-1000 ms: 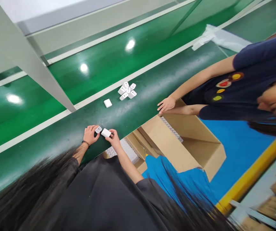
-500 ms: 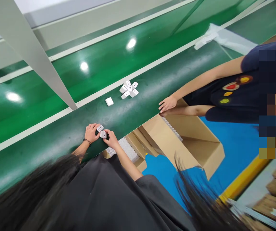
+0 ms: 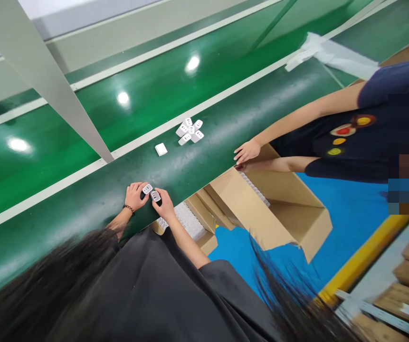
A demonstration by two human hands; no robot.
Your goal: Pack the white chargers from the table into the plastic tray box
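My left hand is closed on a white USB charger, its face with dark slots turned up. Just to the right, my right hand grips a second white USB charger between thumb and fingers. The two chargers are side by side, close together, low over the green bench. Farther back, several white chargers stand in a cluster with slotted faces up. One more charger lies to the left of them, a plain face showing.
An open carton stands at the bench edge on the right, with a co-worker's hands at it. A smaller carton with a packed tray is near my right forearm. A slanted grey post rises at the left.
The charger in my right hand has turned and shifted slightly right and up, showing its slotted face more. My left hand has barely moved.
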